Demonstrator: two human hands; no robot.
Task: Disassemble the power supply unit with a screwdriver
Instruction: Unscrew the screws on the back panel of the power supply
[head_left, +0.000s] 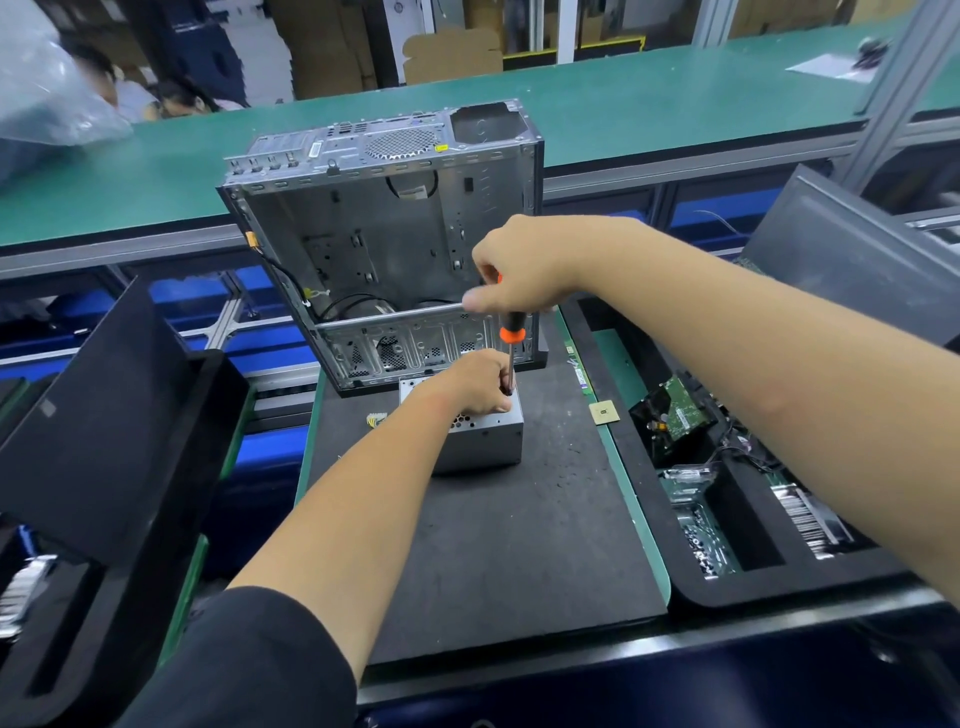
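Note:
A grey metal power supply unit (485, 441) stands on the black mat (498, 545) in the middle of the bench. My left hand (475, 382) rests on its top and pinches the metal shaft of a screwdriver (511, 332) near the tip. The screwdriver stands upright, with a black and orange handle. My right hand (524, 267) grips that handle from above. The tip and the screw under it are hidden by my left fingers. A white cable connector (376, 419) pokes out at the unit's left side.
An emptied computer case (384, 244) stands open just behind the unit. A processor chip (603, 414) lies at the mat's right edge. Black foam trays hold a hard drive (675, 415), cables and parts on the right. A black tray (104, 415) stands at the left. A green conveyor (623, 104) runs behind.

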